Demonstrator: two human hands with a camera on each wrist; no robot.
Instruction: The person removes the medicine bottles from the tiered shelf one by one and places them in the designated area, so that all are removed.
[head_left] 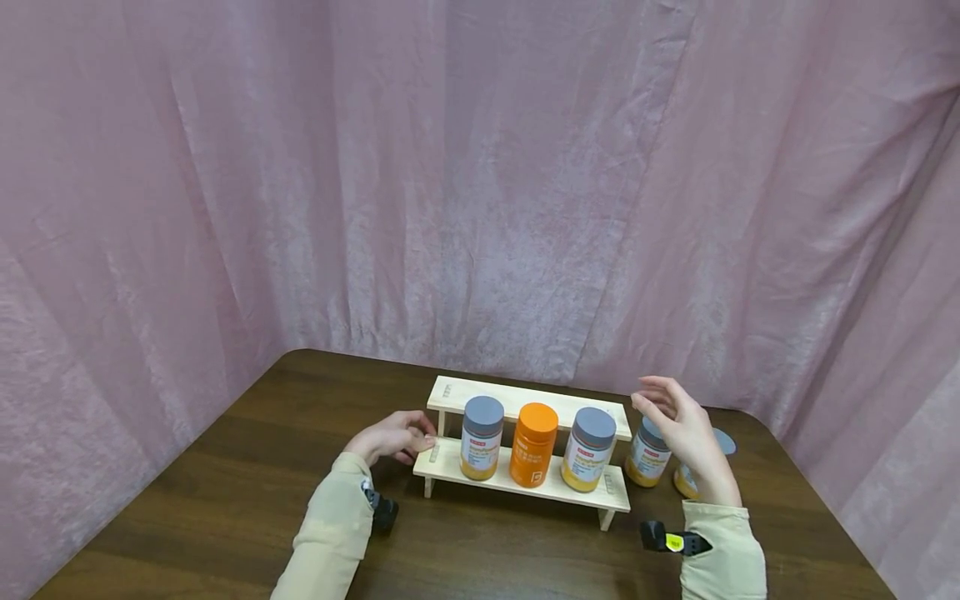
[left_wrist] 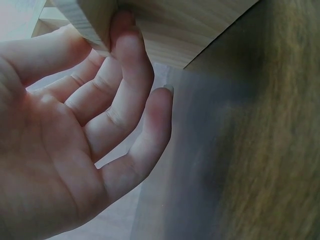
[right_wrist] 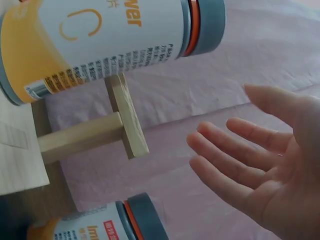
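Note:
A two-step wooden rack [head_left: 480, 389] stands on the table. Its lower step bears a grey-lidded supplement bottle [head_left: 481, 450] on the left, an orange bottle [head_left: 532, 454] in the middle and another grey-lidded bottle [head_left: 587, 457] on the right. My left hand [head_left: 392, 437] pinches the left end of the lower step, thumb on one face of the board [left_wrist: 90, 22] and a finger on the other. Beyond the rack's right end my right hand [head_left: 684, 429] is raised in the air, fingers loosely bent; the right wrist view shows nothing in its palm [right_wrist: 287, 200].
Right of the rack, a grey-lidded bottle [head_left: 647, 461] stands on the dark wooden table [head_left: 247, 492]. Another bottle [head_left: 686, 482] beside it is partly hidden by my right hand and wrist. Pink curtains [head_left: 480, 183] hang behind the table and at both sides.

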